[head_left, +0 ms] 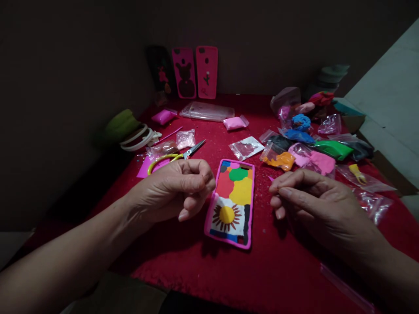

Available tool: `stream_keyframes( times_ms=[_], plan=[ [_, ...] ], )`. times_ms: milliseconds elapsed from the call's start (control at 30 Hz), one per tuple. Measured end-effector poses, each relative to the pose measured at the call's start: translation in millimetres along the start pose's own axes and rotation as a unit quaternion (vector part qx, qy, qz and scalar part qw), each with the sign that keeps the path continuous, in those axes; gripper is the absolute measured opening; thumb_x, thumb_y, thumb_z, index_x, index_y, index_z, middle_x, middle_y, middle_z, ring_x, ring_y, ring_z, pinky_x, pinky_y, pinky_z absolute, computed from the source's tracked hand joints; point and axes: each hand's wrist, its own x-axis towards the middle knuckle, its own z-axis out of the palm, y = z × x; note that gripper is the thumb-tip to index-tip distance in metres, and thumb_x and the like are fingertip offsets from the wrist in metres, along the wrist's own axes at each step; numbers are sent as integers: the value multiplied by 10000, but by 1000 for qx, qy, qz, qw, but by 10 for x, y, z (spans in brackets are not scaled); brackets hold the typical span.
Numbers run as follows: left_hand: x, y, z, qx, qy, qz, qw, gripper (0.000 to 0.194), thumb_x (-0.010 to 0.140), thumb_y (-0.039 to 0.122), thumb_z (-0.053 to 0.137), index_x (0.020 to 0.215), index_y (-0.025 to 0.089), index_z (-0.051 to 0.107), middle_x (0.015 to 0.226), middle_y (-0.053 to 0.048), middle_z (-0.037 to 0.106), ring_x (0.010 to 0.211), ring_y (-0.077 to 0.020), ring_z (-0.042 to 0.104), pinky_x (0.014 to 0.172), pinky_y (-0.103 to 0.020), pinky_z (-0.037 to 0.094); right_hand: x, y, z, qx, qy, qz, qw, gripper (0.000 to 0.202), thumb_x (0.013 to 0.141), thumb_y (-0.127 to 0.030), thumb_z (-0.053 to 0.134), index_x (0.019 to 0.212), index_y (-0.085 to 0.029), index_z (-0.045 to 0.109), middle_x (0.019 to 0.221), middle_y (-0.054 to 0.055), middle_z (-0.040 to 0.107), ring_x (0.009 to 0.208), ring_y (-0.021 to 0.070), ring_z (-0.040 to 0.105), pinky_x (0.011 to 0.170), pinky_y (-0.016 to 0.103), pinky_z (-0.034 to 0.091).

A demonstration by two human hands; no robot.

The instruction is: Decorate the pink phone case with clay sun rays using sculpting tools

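A phone case (241, 192) covered in coloured clay lies flat between my hands. It has a pink rim, patches of red, green and yellow, and a yellow flower with brown petals on white. Left of the case, my left hand (183, 185) is closed, thumb against curled fingers; whatever it may hold is hidden. My right hand (307, 196) hovers to the right of the case with thumb and index finger pinched together. Something tiny may sit between those fingertips, too small to name. A pink pointed tip (271, 179) shows just beside the right fingers.
Yellow-handled scissors (193, 150) lie behind my left hand. Bags of coloured clay (332, 149) crowd the right side. Decorated cases (207, 72) lean on the back wall, with clear cases (209, 111) before them. White rings (135, 139) and a green bundle (121, 124) are at left.
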Motion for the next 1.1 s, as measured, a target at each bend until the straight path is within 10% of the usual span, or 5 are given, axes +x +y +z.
stream_keyframes(
  times_ms=[567,1100],
  plan=[
    [-20,14,-12,18,6,0,1000,89,705,192,739,714,104,722,614,-57,704,286,-54,500,285,-117,410,4,-18,-9,-7,1,11,1000,105,733,-233,753,730,-177,664,753,25,667,532,119,640,453,201,533],
    [-72,55,30,28,29,-7,999,240,611,225,826,625,133,605,509,28,548,304,-32,449,283,-105,390,5,-13,-36,-18,13,29,999,115,741,-257,748,745,-183,660,720,25,680,513,129,638,423,208,524]
  ],
)
